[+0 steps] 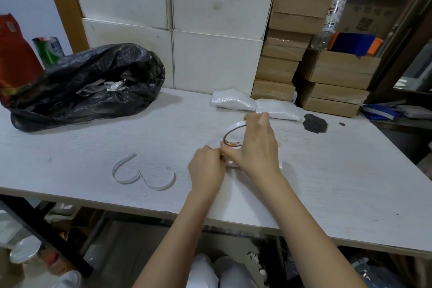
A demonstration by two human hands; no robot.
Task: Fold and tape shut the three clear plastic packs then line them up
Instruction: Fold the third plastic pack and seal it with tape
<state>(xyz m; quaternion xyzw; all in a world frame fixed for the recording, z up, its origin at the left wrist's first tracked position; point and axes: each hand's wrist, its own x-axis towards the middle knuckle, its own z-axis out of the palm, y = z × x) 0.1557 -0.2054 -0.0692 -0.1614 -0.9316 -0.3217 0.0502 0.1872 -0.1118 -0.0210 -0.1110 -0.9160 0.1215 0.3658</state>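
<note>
Two clear plastic packs of white filling lie side by side at the back of the white table [93,147]: one [233,101] on the left, the other [278,110] to its right. A third pack [279,166] lies under my hands, mostly hidden. My right hand [254,145] grips a roll of clear tape [233,127] standing on edge above that pack. My left hand [207,166] pinches at the tape's end beside the right thumb; the tape end itself is hidden.
A black rubbish bag [88,86] with paper strips sits back left. Two curled white backing strips [142,173] lie left of my hands. A dark patch [314,123] marks the table right of the packs. Cardboard boxes [332,77] and white boxes [210,30] stand behind.
</note>
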